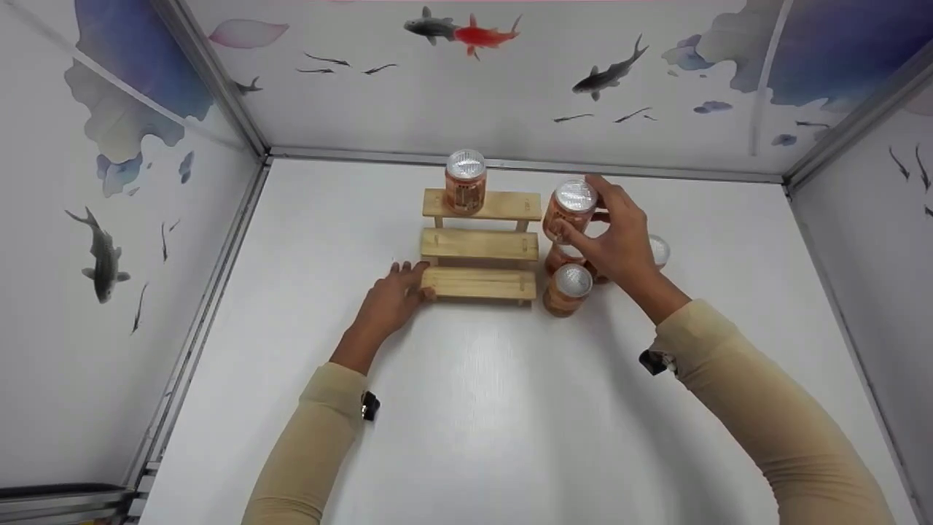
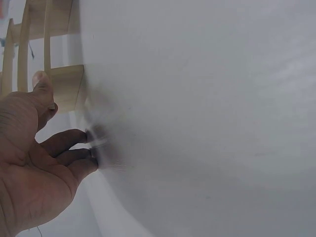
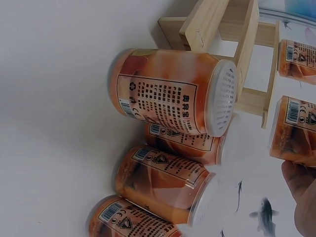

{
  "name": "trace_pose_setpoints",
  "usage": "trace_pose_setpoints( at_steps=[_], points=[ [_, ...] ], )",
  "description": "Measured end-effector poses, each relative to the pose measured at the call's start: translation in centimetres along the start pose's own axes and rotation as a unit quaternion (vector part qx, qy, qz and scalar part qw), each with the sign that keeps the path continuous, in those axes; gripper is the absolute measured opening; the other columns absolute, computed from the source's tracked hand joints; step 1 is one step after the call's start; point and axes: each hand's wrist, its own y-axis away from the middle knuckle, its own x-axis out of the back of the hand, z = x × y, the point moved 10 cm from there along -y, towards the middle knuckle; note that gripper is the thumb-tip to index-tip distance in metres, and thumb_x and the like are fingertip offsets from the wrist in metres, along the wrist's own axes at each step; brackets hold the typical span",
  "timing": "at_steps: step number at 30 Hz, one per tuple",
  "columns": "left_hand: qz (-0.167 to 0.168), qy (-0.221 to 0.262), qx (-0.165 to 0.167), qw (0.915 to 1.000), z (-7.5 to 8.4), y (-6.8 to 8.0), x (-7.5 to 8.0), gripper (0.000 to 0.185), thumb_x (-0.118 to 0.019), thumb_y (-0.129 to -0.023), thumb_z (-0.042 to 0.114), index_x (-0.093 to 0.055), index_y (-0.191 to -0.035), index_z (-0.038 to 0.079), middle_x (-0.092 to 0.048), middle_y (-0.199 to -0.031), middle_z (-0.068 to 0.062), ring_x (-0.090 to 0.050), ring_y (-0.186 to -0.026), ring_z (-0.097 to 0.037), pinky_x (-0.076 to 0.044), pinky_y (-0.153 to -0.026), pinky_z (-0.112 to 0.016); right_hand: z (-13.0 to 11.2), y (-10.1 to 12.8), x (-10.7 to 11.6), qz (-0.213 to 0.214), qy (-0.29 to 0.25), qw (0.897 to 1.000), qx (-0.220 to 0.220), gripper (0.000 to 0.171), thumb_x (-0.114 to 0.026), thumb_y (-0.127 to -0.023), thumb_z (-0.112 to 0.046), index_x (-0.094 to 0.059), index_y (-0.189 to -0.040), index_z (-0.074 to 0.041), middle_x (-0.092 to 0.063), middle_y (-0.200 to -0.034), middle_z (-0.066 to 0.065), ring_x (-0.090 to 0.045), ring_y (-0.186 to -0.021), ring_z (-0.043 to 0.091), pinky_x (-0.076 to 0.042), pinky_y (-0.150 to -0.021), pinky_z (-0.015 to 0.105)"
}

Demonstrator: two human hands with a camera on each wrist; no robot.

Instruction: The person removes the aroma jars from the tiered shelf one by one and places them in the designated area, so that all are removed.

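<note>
My right hand [image 1: 623, 237] holds an orange-labelled can [image 1: 574, 198] with a pale perforated lid, thumb on its near side and fingers behind. This can is upright, just right of the stand's top tier, raised over other cans. My left hand [image 1: 390, 299] pinches the left end of the lowest board of a three-tier wooden stand [image 1: 479, 244]; in the left wrist view the thumb lies on the board's edge, while the other fingers reach down to the table. A matching can [image 1: 466, 186] stands on the top tier, towards the left. The middle and bottom boards are bare.
Several matching cans stand close together right of the stand, the front can [image 1: 568, 292] beside the lowest tier and another can [image 1: 658, 251] partly behind my right hand. Fish-patterned panels [image 1: 525, 95] enclose the white table [image 1: 466, 408] at the back and sides.
</note>
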Motion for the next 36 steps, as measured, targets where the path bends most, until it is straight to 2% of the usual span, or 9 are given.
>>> trace_pose_setpoints(
  at_steps=[4, 11, 18, 26, 31, 36],
  points=[
    [-0.003, 0.007, 0.006, 1.0, 0.0, 0.1, 0.1, 0.068, -0.063, -0.108, 0.049, -0.05, -0.167, 0.019, -0.041, -0.172, -0.029, -0.032, -0.166, -0.049, -0.035, -0.13, -0.071, 0.1, 0.6, 0.6, 0.002, 0.004, 1.0, 0.005, 0.078, -0.093, -0.093, -0.023, -0.055, -0.157, 0.001, -0.069, -0.134, 0.02, -0.074, -0.119, 0.03, -0.066, -0.096, 0.043],
    [-0.003, 0.005, 0.01, 0.9999, 0.0, 0.1, 0.0, 0.068, -0.063, -0.108, 0.05, -0.05, -0.167, 0.019, -0.04, -0.173, -0.028, -0.032, -0.166, -0.048, -0.034, -0.13, -0.071, 0.8, 1.7, 1.4, 0.004, 0.004, 1.0, 0.004, 0.077, -0.094, -0.092, -0.021, -0.056, -0.155, 0.0, -0.069, -0.135, 0.019, -0.074, -0.12, 0.03, -0.057, -0.093, 0.013],
    [0.001, 0.006, 0.002, 1.0, 0.0, 0.1, 0.0, 0.067, -0.062, -0.108, 0.051, -0.052, -0.166, 0.018, -0.042, -0.171, -0.029, -0.034, -0.165, -0.049, -0.034, -0.13, -0.072, 1.5, 2.7, 2.1, 0.008, 0.022, 1.0, 0.012, 0.076, -0.095, -0.09, -0.022, -0.057, -0.152, 0.0, -0.069, -0.133, 0.021, -0.075, -0.118, 0.031, -0.059, -0.092, 0.016],
    [0.002, 0.003, -0.005, 1.0, 0.0, 0.0, -0.1, 0.067, -0.062, -0.108, 0.051, -0.052, -0.165, 0.018, -0.042, -0.171, -0.03, -0.034, -0.165, -0.05, -0.036, -0.129, -0.072, 1.9, 3.8, 3.0, 0.012, 0.029, 0.999, 0.01, 0.077, -0.096, -0.088, -0.02, -0.057, -0.151, 0.002, -0.069, -0.132, 0.021, -0.075, -0.115, 0.032, -0.051, -0.089, 0.003],
    [-0.01, 0.001, 0.011, 0.9999, -0.3, -0.2, -0.3, 0.067, -0.063, -0.109, 0.049, -0.049, -0.168, 0.019, -0.039, -0.174, -0.028, -0.03, -0.167, -0.048, -0.035, -0.129, -0.072, 2.4, 4.6, 3.4, 0.011, 0.041, 0.999, 0.0, 0.078, -0.097, -0.088, -0.021, -0.057, -0.151, 0.002, -0.069, -0.132, 0.022, -0.075, -0.115, 0.034, -0.048, -0.09, 0.002],
    [-0.012, 0.007, 0.015, 0.9998, -0.2, -0.1, -0.3, 0.066, -0.064, -0.11, 0.046, -0.049, -0.168, 0.021, -0.038, -0.174, -0.027, -0.029, -0.168, -0.047, -0.034, -0.13, -0.071, 2.8, 5.2, 3.8, 0.01, 0.048, 0.999, -0.004, 0.078, -0.098, -0.087, -0.02, -0.058, -0.15, 0.002, -0.069, -0.131, 0.021, -0.075, -0.114, 0.032, -0.063, -0.09, 0.029]
  ],
)
